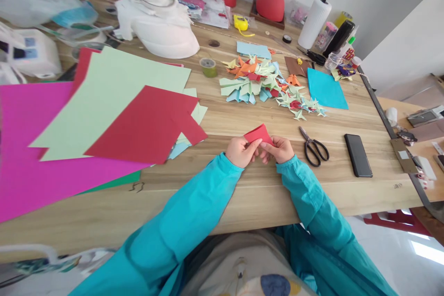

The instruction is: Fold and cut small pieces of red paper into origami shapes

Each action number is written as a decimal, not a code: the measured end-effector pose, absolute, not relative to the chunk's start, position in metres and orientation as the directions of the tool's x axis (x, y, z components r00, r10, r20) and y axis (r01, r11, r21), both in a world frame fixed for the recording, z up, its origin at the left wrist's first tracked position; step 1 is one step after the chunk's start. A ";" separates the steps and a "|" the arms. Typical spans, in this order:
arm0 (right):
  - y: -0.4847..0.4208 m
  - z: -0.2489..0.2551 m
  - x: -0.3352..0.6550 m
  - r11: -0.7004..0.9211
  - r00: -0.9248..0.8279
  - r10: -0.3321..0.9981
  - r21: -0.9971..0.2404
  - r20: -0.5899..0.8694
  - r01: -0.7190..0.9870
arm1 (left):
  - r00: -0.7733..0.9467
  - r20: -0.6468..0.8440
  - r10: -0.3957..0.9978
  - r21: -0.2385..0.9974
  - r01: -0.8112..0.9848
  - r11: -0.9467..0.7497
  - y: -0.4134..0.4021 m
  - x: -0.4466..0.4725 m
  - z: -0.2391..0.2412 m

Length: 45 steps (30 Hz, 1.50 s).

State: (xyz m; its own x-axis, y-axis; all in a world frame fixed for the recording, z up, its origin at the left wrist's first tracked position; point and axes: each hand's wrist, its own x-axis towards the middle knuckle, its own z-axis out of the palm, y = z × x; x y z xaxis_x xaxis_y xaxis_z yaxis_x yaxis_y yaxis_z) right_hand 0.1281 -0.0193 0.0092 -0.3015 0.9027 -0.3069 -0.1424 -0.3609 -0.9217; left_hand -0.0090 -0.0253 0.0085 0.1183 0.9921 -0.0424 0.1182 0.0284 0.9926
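Observation:
A small piece of folded red paper (258,133) is held between both hands, just above the wooden table (256,199). My left hand (242,151) pinches its left and lower side, with the thumb on the near face. From the other side my right hand (278,149) grips the lower right corner, fingers closed. Some fingertips are hidden behind the paper. To the right of my right hand lie black-handled scissors (313,147). Beyond the hands is a pile of folded paper pieces (253,84) in pale green, orange, red and light blue.
Large sheets lie at the left: red (145,125), pale green (121,74) and magenta (38,148). A phone (358,155) rests near the right edge. Farther back are a blue sheet (327,88), a tape roll (208,68), a yellow tape measure (240,23) and a red dome (270,3).

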 end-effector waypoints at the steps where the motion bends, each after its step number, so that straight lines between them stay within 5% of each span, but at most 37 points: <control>1: -0.019 0.009 0.129 -0.370 -0.309 0.898 -0.917 -0.313 -0.147 | 0.112 -0.043 0.993 0.993 0.110 0.031 -0.025 -0.009 0.008; 9: -0.018 0.006 0.131 -0.369 -0.330 0.894 -0.915 -0.303 -0.160 | 0.208 -0.177 0.962 0.978 -0.073 0.195 -0.022 -0.010 0.006; 19: -0.018 0.004 0.132 -0.349 -0.360 0.893 -0.920 -0.269 -0.178 | 0.233 -0.138 0.963 0.989 -0.017 0.146 -0.023 -0.011 0.016; 32: -0.017 0.009 0.128 -0.445 -0.387 0.853 -0.875 -0.349 -0.193 | 0.031 -0.114 0.993 0.993 0.010 0.114 -0.022 -0.011 0.009; 39: -0.022 0.009 0.127 -0.347 -0.227 0.919 -0.934 -0.321 -0.084 | -0.002 -0.127 0.992 0.991 -0.047 0.127 -0.020 -0.014 0.016; 45: -0.022 0.007 0.125 -0.313 -0.256 0.925 -0.946 -0.282 -0.087 | -0.018 -0.125 0.992 0.988 -0.088 0.123 -0.018 -0.017 0.018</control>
